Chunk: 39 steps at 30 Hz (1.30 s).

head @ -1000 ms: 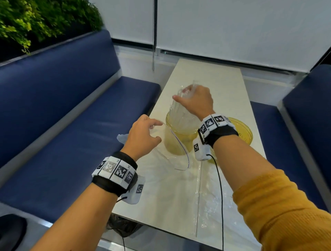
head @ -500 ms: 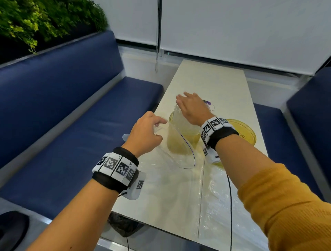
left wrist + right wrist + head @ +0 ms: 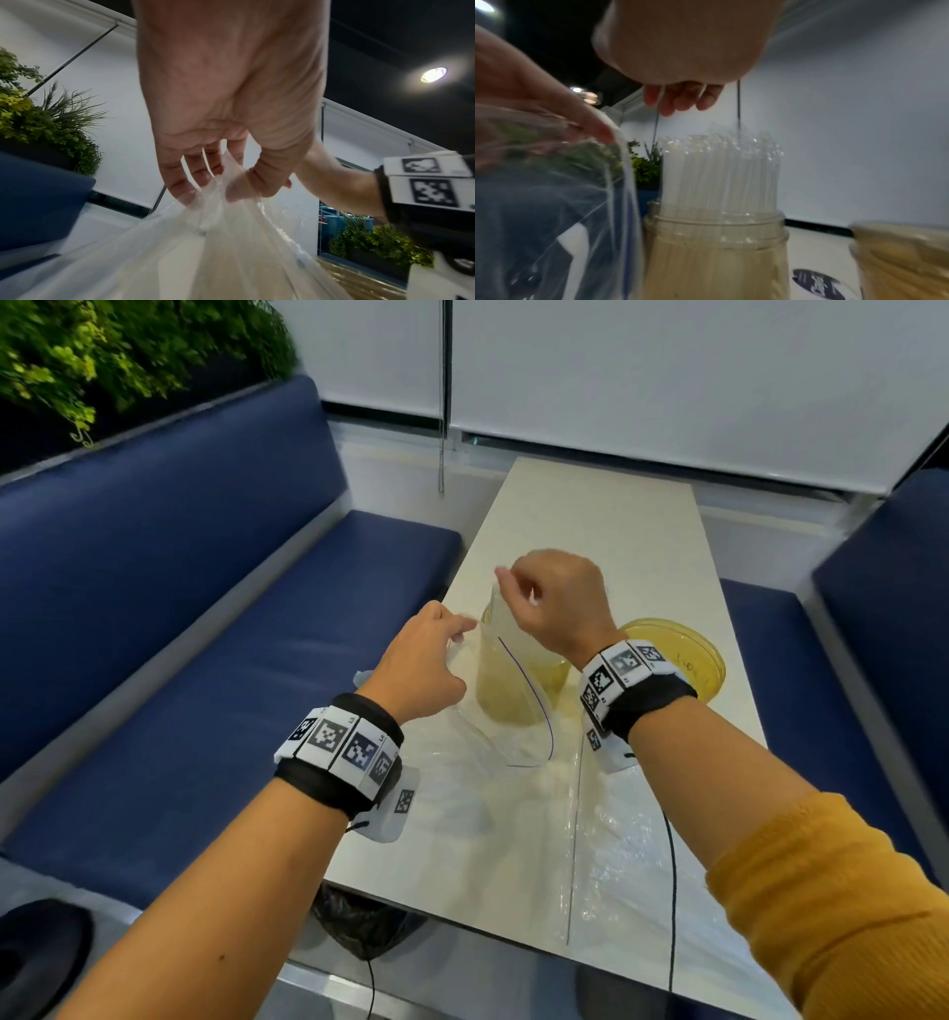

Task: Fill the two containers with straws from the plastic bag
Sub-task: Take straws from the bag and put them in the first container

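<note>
Left hand [image 3: 426, 665] pinches the bag [image 3: 513, 742] by its mouth, fingers and thumb clamped on the film, holding it up beside the near jar [image 3: 518, 690]; right hand [image 3: 560, 603] hovers just over the straws [image 3: 721, 168] standing packed in that jar, fingers loosely curled and gripping nothing that I can see; the second jar [image 3: 683, 660] sits just to the right, and it looks empty from here, though I can't be sure. To do this well, I'd say keep the bag mouth held wide and steady so the right hand can reach in cleanly, and take a modest bundle, ends aligned, so they drop in upright. Room is fair: the table [image 3: 590, 516] runs open beyond the jars; the left edge is close to the bag, so a slipped straw could roll off toward the bench [image 3: 205, 660].
</note>
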Motion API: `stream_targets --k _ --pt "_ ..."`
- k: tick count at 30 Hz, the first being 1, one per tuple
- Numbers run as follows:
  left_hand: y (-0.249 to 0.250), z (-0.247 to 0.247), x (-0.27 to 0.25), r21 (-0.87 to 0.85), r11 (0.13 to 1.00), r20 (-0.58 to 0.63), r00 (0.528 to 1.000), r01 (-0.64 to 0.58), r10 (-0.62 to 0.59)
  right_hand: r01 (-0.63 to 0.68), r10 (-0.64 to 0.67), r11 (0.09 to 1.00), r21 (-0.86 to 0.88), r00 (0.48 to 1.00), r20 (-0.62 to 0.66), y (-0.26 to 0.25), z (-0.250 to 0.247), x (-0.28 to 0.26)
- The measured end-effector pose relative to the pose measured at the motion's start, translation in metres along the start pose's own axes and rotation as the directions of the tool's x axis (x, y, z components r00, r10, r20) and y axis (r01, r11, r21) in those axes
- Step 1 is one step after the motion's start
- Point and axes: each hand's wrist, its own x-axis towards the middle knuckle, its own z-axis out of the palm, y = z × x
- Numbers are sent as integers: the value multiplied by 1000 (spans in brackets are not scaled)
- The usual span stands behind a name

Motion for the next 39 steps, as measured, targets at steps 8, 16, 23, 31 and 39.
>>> stream_targets --k 8,16,23,31,39 --pt "2 7 -7 -30 999 -56 998 -16 14 -79 74 996 -29 650 756 -49 12 -55" --pt "15 11 -25 -110 989 -140 987 -97 81 -48 334 940 -338 332 882 -74 31 -82" --pt "5 12 -33 -87 991 -91 991 -104 96 -325 376 905 -274 309 874 -67 25 -85" --pt "0 27 -33 71 992 -23 994 -105 107 -408 460 849 -334 264 848 -61 -11 -36" --pt "-3 53 -22 184 982 -252 964 -42 88 -397 445 873 -284 408 797 -76 -41 -6"
